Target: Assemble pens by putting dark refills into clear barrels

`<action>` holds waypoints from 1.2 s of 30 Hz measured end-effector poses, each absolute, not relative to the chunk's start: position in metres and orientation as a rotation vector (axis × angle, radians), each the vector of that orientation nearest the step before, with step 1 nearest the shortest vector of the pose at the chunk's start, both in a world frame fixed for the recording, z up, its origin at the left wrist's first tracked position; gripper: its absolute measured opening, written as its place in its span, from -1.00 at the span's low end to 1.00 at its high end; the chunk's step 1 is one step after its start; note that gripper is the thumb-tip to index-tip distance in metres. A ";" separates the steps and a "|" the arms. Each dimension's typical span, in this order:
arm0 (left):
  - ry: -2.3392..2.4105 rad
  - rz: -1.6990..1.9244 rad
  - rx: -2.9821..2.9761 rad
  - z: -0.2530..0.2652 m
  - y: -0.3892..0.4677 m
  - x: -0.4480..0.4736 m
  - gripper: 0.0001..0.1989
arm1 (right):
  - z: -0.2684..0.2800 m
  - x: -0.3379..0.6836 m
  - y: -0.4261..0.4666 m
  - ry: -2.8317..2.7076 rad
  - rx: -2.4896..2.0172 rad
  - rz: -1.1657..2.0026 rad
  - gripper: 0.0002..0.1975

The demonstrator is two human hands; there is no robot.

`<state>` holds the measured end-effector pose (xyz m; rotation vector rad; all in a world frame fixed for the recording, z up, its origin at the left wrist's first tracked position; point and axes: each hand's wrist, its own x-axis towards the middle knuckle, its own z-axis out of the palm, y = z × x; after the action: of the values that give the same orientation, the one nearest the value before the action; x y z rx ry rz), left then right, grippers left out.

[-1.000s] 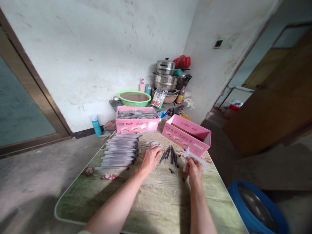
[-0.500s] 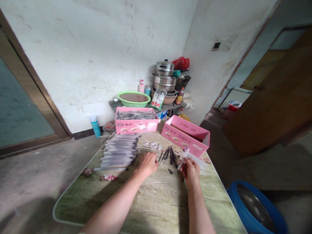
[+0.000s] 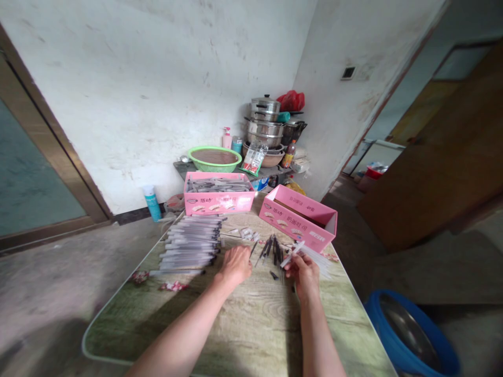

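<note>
My left hand [image 3: 236,266] is closed, with a thin dark pen refill [image 3: 253,248] sticking up from its fingertips. Between the fingers of my right hand [image 3: 303,271] lies a translucent white pen barrel [image 3: 291,255], tilted up to the right. Several dark refills [image 3: 276,250] are spread on the table between the two hands. A small black pen cap [image 3: 274,275] rests just nearer to me. Beyond my right hand is a bunch of clear barrels [image 3: 319,259]. Left of my left hand, pens [image 3: 192,243] lie side by side in a long row.
A pink box [image 3: 219,201] full of pens stands at the table's back, and another pink box [image 3: 301,222] to its right. Small white pieces [image 3: 247,234] lie before them. A green basin [image 3: 215,166] and stacked pots [image 3: 265,125] are behind. A blue tub [image 3: 412,335] is at right.
The dark refill now shows in my left hand's fingertips, raised from the table. My right hand has shifted slightly left with the barrel, which is now tilted a little flatter.
</note>
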<state>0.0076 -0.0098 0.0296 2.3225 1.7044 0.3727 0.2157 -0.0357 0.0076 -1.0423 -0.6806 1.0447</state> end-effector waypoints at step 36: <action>0.823 0.840 1.727 0.021 0.006 -0.003 -0.91 | 0.005 0.233 -0.033 -0.442 -0.863 0.925 -0.72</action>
<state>-0.0032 0.0059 0.0211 1.7270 0.8235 0.8399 0.2327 -0.0334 0.0052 -0.8630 -0.4417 0.9247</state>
